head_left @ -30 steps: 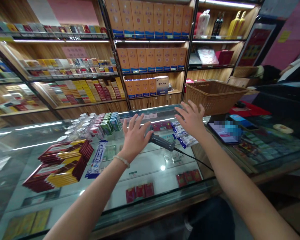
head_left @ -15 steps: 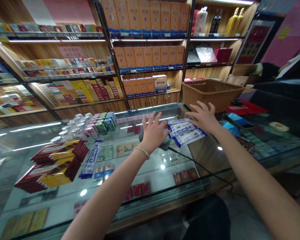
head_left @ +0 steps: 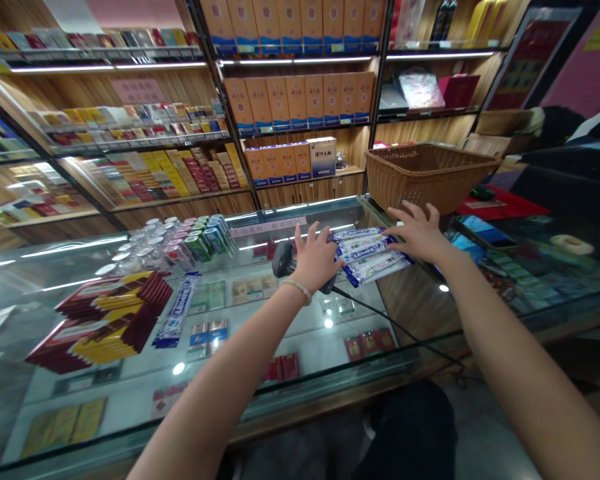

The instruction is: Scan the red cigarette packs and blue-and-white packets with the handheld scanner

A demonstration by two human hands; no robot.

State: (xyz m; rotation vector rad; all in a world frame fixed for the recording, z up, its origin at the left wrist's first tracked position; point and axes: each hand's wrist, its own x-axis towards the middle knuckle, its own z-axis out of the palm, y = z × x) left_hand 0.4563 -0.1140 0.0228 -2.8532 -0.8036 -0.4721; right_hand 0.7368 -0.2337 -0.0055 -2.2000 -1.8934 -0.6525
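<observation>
Several blue-and-white wrapped stick packets lie side by side on the glass counter between my hands. At their left end is my left hand, fingers spread, a beaded bracelet on the wrist. My right hand reaches over their right end with its fingers apart. Both hands look empty; whether the fingertips touch the wrappers, I cannot tell. Partly hidden behind my left hand is a dark corded handheld scanner. Further left, more blue-and-white packets lie next to stacked red-and-yellow packs.
Behind my right hand stands a wicker basket. Clear-lidded containers and small cans are grouped at the back left. A black cable crosses the glass toward the front edge. A phone lies at the right. Stocked shelves line the wall.
My left hand has shifted right, closer to the packets' left end. My right hand has come slightly nearer the packets' right end. The packets now lie more evenly lined up. The view has tilted slightly down.
</observation>
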